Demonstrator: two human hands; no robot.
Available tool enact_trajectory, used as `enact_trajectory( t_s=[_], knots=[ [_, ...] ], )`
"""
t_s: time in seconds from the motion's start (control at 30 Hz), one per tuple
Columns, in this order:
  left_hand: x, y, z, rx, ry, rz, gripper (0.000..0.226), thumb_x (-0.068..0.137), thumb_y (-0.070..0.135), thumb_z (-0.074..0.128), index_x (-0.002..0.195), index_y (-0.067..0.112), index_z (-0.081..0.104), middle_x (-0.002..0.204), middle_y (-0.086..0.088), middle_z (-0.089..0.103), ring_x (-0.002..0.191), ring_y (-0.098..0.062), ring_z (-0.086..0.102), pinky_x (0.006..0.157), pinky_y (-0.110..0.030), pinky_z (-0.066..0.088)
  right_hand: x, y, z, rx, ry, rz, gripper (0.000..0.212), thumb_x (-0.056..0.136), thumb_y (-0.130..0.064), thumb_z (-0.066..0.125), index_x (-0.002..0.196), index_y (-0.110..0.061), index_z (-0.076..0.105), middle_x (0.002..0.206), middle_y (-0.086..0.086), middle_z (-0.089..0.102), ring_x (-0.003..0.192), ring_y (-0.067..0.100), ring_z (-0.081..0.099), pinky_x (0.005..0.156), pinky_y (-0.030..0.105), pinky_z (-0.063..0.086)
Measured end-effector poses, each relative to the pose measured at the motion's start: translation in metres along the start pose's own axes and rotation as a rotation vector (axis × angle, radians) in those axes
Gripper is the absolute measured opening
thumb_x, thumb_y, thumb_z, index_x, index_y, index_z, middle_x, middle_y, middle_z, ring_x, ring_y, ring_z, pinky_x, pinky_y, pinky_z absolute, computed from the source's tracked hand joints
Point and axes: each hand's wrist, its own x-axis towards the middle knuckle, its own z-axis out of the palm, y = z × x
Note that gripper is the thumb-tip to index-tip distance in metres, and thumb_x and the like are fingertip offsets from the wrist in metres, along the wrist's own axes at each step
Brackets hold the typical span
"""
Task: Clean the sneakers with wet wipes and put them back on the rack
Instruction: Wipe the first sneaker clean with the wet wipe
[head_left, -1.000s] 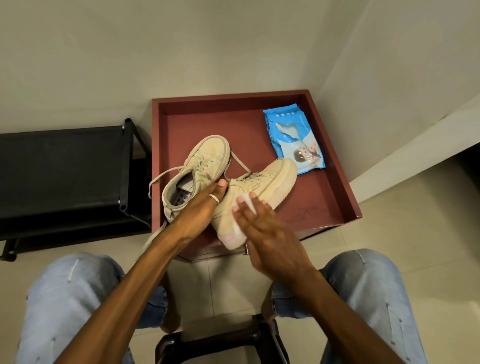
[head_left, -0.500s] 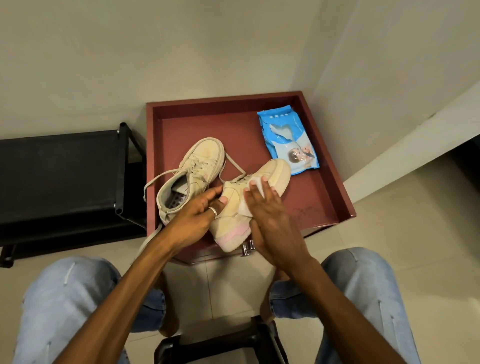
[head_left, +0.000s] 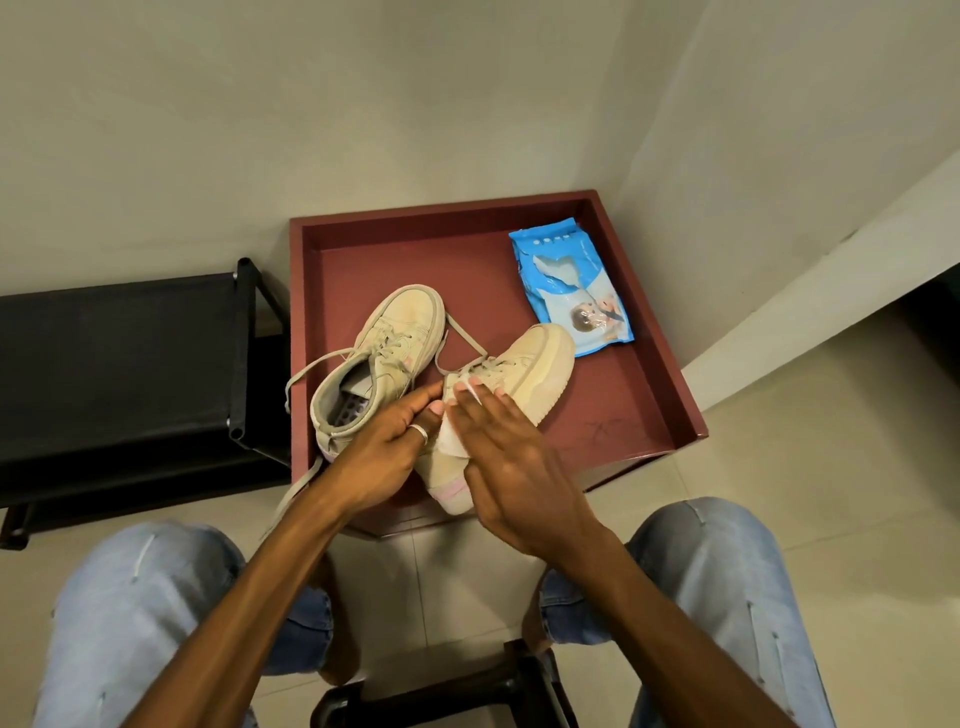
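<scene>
Obs.: The left hand (head_left: 384, 452) grips the near sneaker (head_left: 530, 369) at the collar, its fingers (head_left: 415, 408) curled round the upper. The sneaker's heel end points back toward the person, past the front edge of the red desk (head_left: 467, 260), and its toe points at the wipes pack (head_left: 571, 291).

The right hand (head_left: 519, 478) lies flat on the sneaker's side. Its fingers (head_left: 491, 415) are straight and close together, pressing a white wet wipe (head_left: 451, 441) onto the upper by the laces. The palm hides the thumb, so I cannot tell whether it also pinches the wipe.

Change: A second ago the right hand and wipe sat nearer the heel. Half a second ago they had slid up toward the toe. Now they are back at mid-shoe. The left hand's grip has not shifted.

Reading: These look like back-and-forth scrubbing strokes along one flank, so cleaning of this sneaker is under way and not finished.

Elsewhere: The second sneaker (head_left: 384, 353) sits on the desk just left of the near one, with a lace trailing over the desk's edge. The pack lies at the back right, its flap open. The black rack (head_left: 119, 364) stands to the left of the desk.

Outstanding, by my judgement: the rest of this sneaker, then the second sneaker, then both onto the rack.
</scene>
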Motion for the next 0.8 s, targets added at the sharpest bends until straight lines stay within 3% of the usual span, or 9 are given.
enact_trajectory(
  t_s=[0.07, 0.2, 0.33, 0.5, 0.6, 0.7, 0.8],
  knots=[
    [0.000, -0.003, -0.002, -0.002, 0.009, -0.018, 0.035, 0.106, 0.016, 0.044, 0.126, 0.043, 0.053, 0.122, 0.039, 0.061, 0.123, 0.012, 0.053, 0.103, -0.013, 0.043, -0.001, 0.016, -0.003, -0.038, -0.003, 0.025, 0.054, 0.093, -0.015, 0.039, 0.144, 0.003, 0.047, 0.152, 0.020, 0.045, 0.145, 0.032, 0.037, 0.121, 0.047, 0.028],
    [0.002, -0.008, 0.000, 0.028, -0.018, -0.020, 0.032, 0.104, 0.025, 0.049, 0.133, 0.038, 0.054, 0.130, 0.027, 0.062, 0.127, 0.005, 0.053, 0.113, -0.027, 0.040, 0.010, 0.049, -0.012, -0.074, 0.054, 0.243, 0.053, 0.090, -0.015, 0.037, 0.137, 0.004, 0.054, 0.145, 0.021, 0.053, 0.141, 0.037, 0.042, 0.114, 0.058, 0.035],
    [0.001, -0.008, 0.005, -0.025, -0.028, -0.026, 0.044, 0.099, 0.026, 0.056, 0.142, 0.021, 0.051, 0.131, 0.012, 0.067, 0.124, -0.006, 0.060, 0.108, -0.036, 0.046, -0.005, 0.017, -0.006, -0.093, 0.052, 0.147, 0.053, 0.092, -0.016, 0.040, 0.139, 0.006, 0.051, 0.147, 0.023, 0.048, 0.144, 0.036, 0.037, 0.119, 0.050, 0.029],
    [0.004, -0.014, 0.000, -0.073, 0.014, -0.045, 0.037, 0.101, 0.016, 0.055, 0.135, 0.030, 0.054, 0.129, 0.012, 0.068, 0.123, -0.009, 0.062, 0.103, -0.032, 0.050, -0.035, 0.004, 0.005, -0.201, -0.025, 0.019, 0.058, 0.096, -0.023, 0.041, 0.149, -0.001, 0.040, 0.158, 0.018, 0.034, 0.150, 0.031, 0.026, 0.120, 0.049, 0.026],
    [0.005, -0.014, 0.000, -0.077, 0.039, -0.053, 0.035, 0.101, 0.016, 0.055, 0.127, 0.039, 0.055, 0.128, 0.014, 0.067, 0.122, -0.003, 0.061, 0.102, -0.024, 0.050, -0.026, 0.026, 0.006, -0.281, 0.005, 0.136, 0.062, 0.094, -0.017, 0.054, 0.151, -0.002, 0.037, 0.160, 0.017, 0.031, 0.151, 0.031, 0.022, 0.120, 0.052, 0.026],
    [0.005, -0.013, -0.001, -0.081, 0.050, -0.065, 0.035, 0.101, 0.017, 0.055, 0.131, 0.036, 0.055, 0.129, 0.012, 0.067, 0.122, -0.004, 0.061, 0.104, -0.026, 0.049, -0.022, 0.025, 0.008, -0.245, 0.018, 0.246, 0.063, 0.096, -0.017, 0.048, 0.153, 0.001, 0.030, 0.161, 0.020, 0.026, 0.151, 0.034, 0.020, 0.118, 0.053, 0.030],
    [0.006, -0.013, -0.003, -0.088, 0.071, -0.077, 0.040, 0.102, 0.016, 0.055, 0.141, 0.023, 0.053, 0.133, 0.009, 0.066, 0.123, -0.007, 0.061, 0.107, -0.034, 0.048, -0.039, -0.003, 0.024, -0.241, -0.020, 0.095, 0.061, 0.095, -0.013, 0.043, 0.153, 0.003, 0.029, 0.161, 0.022, 0.023, 0.152, 0.036, 0.017, 0.120, 0.050, 0.027]
  ],
)
